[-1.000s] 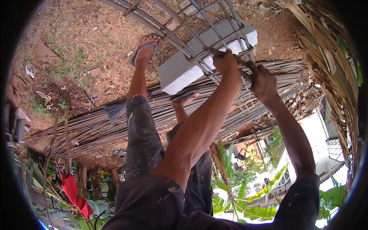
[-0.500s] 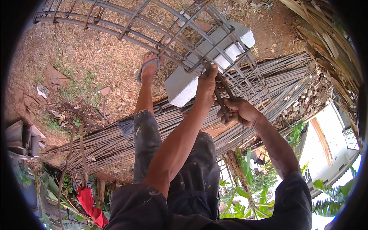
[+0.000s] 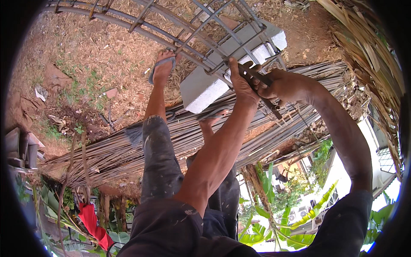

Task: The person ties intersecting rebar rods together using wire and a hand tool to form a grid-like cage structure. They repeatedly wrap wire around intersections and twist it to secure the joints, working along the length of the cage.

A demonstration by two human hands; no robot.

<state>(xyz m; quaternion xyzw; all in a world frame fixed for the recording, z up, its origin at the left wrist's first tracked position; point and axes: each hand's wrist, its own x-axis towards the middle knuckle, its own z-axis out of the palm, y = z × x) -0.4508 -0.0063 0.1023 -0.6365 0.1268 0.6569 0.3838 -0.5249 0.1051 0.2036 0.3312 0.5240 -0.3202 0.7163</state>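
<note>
A cage of steel rebar (image 3: 180,43) with bent stirrups rests on pale blocks in front of me. My left hand (image 3: 246,88) is closed at the cage's near edge, thumb pointing up against the bars; what its fingers grip is hidden. Beside it, my right hand (image 3: 287,85) is closed around dark metal pincers (image 3: 270,106). One handle slants down below my hands, while the other lies across my fingers. The pincers' jaws are hidden among my hands and the bars. A thin wire (image 3: 306,124) trails below my right hand.
Under the cage lie a pale grey block (image 3: 201,96) and another white-edged block (image 3: 278,40). A long pile of thin sticks (image 3: 128,150) crosses behind my legs. Dry palm leaves (image 3: 364,43) hang at the right. Red cloth (image 3: 92,222) and plants are at lower left.
My right hand has risen and swung closer to the left hand, turning the pincers with it. My left hand has shifted slightly right and its forearm has tilted.
</note>
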